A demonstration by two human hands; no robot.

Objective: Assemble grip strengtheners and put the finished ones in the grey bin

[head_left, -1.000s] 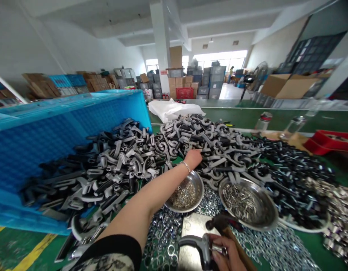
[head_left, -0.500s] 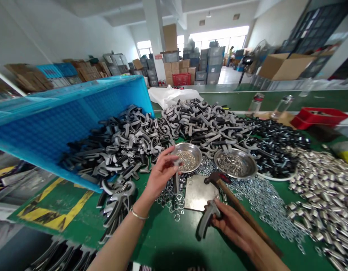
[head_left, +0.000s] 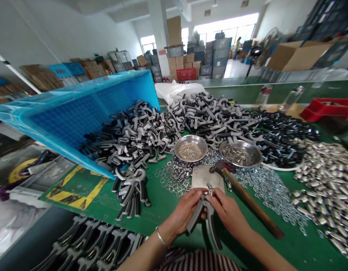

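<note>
Near side: left hand [head_left: 185, 211] and right hand [head_left: 229, 213] both grasp a grey-black two-legged piece [head_left: 210, 223], legs toward the worker, at the metal plate's [head_left: 204, 176] near edge. Hammer [head_left: 251, 203] lies right. Farther: steel bowl [head_left: 202, 145], then heaped grey-black parts [head_left: 202, 113]; blue crate [head_left: 66, 113] far left, I see.

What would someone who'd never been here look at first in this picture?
Probably the big blue crate on the left, with a heap of grey-and-black parts reaching from inside it across the green table. Then, at the front near the middle, the left hand and right hand holding a pair of handles. A wooden-handled hammer lies just to their right.
</note>
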